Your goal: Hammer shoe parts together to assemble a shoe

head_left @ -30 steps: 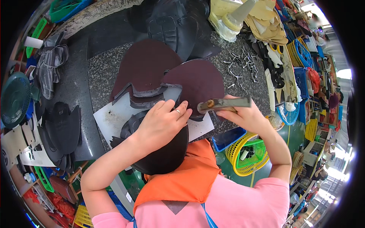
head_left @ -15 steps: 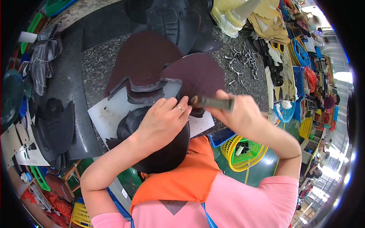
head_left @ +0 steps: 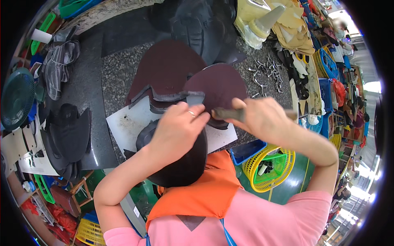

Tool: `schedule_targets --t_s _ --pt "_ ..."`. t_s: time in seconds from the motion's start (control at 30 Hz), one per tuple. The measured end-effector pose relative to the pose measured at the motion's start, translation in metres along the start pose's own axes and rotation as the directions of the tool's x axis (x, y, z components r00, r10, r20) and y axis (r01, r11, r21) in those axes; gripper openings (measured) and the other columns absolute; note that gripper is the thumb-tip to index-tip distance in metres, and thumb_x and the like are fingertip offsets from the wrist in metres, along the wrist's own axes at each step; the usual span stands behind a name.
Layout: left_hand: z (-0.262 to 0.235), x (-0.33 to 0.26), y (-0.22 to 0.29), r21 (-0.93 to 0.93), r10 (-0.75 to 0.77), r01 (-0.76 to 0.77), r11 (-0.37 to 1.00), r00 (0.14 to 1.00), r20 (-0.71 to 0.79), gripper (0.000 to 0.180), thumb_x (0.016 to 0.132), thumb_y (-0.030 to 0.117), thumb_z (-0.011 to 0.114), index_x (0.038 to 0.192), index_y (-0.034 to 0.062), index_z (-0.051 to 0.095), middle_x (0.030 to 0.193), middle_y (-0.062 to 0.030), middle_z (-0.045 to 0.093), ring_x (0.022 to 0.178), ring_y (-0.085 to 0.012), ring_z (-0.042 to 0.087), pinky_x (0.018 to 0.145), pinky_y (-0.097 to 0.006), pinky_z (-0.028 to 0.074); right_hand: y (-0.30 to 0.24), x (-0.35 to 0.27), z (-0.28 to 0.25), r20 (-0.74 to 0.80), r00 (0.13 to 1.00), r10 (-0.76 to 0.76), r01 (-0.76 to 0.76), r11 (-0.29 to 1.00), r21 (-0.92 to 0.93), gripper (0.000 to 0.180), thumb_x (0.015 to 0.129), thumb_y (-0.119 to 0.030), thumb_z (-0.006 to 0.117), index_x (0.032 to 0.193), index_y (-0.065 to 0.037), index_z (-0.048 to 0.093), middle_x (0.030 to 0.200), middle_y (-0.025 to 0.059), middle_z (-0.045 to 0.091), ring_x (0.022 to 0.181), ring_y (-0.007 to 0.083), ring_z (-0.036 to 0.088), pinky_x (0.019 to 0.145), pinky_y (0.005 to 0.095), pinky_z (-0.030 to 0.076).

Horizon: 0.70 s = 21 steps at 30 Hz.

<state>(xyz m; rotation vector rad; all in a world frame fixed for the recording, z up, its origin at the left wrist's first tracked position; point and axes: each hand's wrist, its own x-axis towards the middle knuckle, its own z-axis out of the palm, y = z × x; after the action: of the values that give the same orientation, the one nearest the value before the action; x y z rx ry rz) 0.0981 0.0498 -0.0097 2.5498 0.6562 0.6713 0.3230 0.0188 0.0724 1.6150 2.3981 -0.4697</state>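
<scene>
Head view: right hand [head_left: 264,119] grasps a hammer-like tool [head_left: 229,115], fingers wrapped around it, outline partly blurred. Tool's long axis runs roughly left to right across the picture, its leading end pointing at the left hand [head_left: 178,127] and ending just beside that hand's fingertips. Smaller maroon piece [head_left: 221,84] lies ahead of the space between the hands, on the side away from the body; its long axis runs mostly away from the person, so the tool lies crosswise over its near end. Contact between tool and piece cannot be told from this angle. Left hand: fingers bent, tips at the piece's near left edge; whether they pinch it or only rest there is hidden. Judged nearer to the tool's leading end: left fingertips, with the right hand's knuckles farther off to the right. Larger maroon piece [head_left: 166,67] sits left of the smaller one, partly under it; white board [head_left: 225,137] shows beneath the near edges.
</scene>
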Motion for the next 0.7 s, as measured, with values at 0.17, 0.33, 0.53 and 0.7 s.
schedule_targets --t_s 0.17,0.33,0.53,0.7 --pt "-0.040 0.013 -0.038 0.425 -0.154 0.119 0.897 0.987 0.049 0.035 0.069 -0.004 0.057 0.101 0.0058 0.068 0.097 -0.0066 0.061 0.083 -0.0252 0.054 0.075 -0.036 0.047 0.008 -0.040 0.061 -0.225 0.973 0.050 0.009 0.968 0.252 0.025 0.081 -0.021 0.067 0.084 -0.007 0.046 0.068 0.0109 0.054 0.059 0.0326 0.059 0.049 0.0420 0.045" --pt "-0.068 0.037 -0.048 0.414 -0.118 0.236 0.879 0.950 -0.290 0.026 0.072 0.003 0.061 0.095 0.0111 0.070 0.080 -0.0043 0.064 0.073 -0.0218 0.059 0.065 -0.035 0.049 0.002 -0.039 0.065 -0.231 0.970 0.075 -0.024 0.976 0.217 0.023 0.079 -0.016 0.066 0.083 -0.006 0.046 0.067 0.0101 0.052 0.058 0.0316 0.058 0.048 0.0414 0.045" --pt "-0.006 0.030 -0.003 0.355 0.174 -0.074 0.932 0.950 -0.258 0.031 0.068 0.009 0.061 0.098 0.0092 0.071 0.099 -0.0068 0.067 0.076 -0.0206 0.058 0.067 -0.033 0.048 -0.001 -0.041 0.071 -0.329 0.942 0.068 -0.006 0.982 0.187 0.024 0.082 -0.021 0.065 0.078 -0.006 0.047 0.063 0.0087 0.050 0.053 0.0288 0.057 0.045 0.0402 0.045" --pt "0.012 0.011 -0.002 0.315 0.119 -0.123 0.941 0.992 0.032 0.033 0.072 0.011 0.059 0.103 0.0102 0.069 0.112 -0.0111 0.065 0.077 -0.0186 0.055 0.068 -0.031 0.046 0.013 -0.054 0.048 -0.223 0.968 -0.111 0.192 0.902 0.386 0.019 0.082 -0.019 0.066 0.081 -0.006 0.052 0.067 0.0073 0.055 0.055 0.0253 0.060 0.047 0.0366 0.046"
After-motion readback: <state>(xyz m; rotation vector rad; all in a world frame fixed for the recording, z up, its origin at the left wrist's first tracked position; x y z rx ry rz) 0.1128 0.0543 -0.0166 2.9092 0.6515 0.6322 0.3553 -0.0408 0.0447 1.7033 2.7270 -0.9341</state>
